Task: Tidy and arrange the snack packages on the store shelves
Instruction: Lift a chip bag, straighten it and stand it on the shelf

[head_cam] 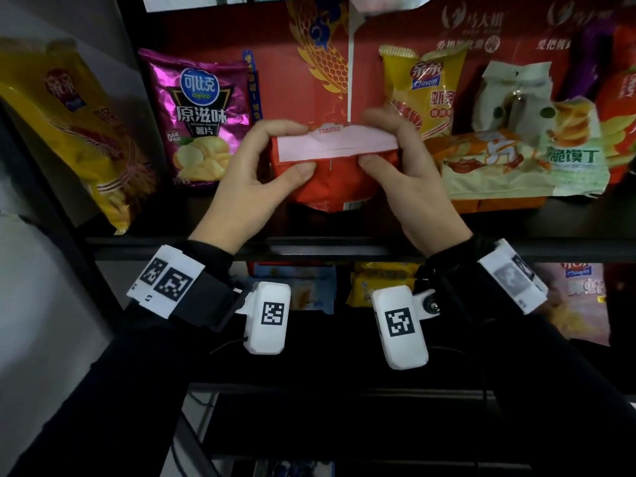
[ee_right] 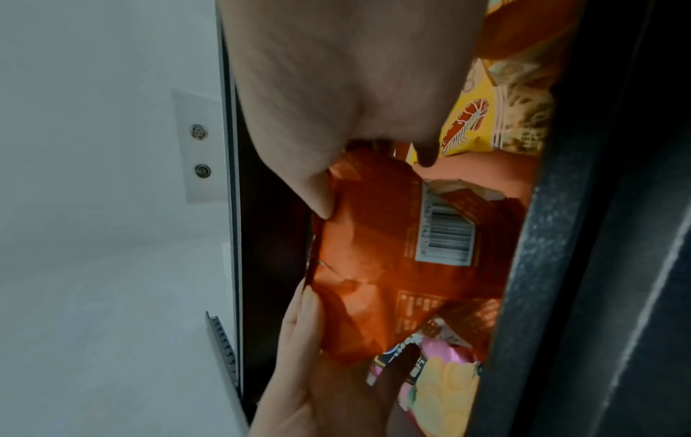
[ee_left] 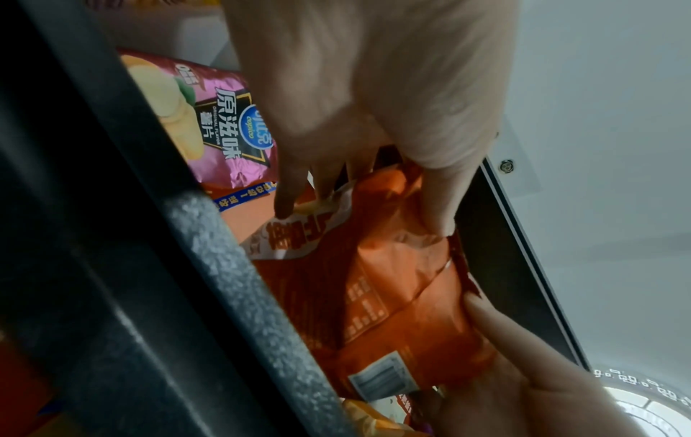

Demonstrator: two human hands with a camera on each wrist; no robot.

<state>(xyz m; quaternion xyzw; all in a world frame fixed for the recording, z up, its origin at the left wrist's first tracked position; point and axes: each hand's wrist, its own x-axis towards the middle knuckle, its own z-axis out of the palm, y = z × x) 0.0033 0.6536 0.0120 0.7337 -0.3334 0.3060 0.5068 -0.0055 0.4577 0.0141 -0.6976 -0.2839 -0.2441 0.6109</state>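
Note:
A red-orange snack bag [head_cam: 330, 180] stands on the black shelf [head_cam: 344, 241], its back with a barcode facing me. My left hand [head_cam: 268, 160] pinches its upper left corner, thumb in front and fingers behind. My right hand [head_cam: 385, 146] pinches the upper right corner the same way. In the left wrist view the bag [ee_left: 392, 295] shows its barcode, with my left hand [ee_left: 359, 192] at one end and the other hand's thumb [ee_left: 497, 319] at the far end. The right wrist view shows the bag [ee_right: 392, 266] and my right hand [ee_right: 370, 177] on its top.
A purple chip bag [head_cam: 203, 115] stands left of the red bag and a yellow bag [head_cam: 69, 125] leans at the far left. On the right are a yellow shrimp-strip bag [head_cam: 426, 84] and green-white packs [head_cam: 516, 156]. More packages [head_cam: 378, 280] lie on the shelf below.

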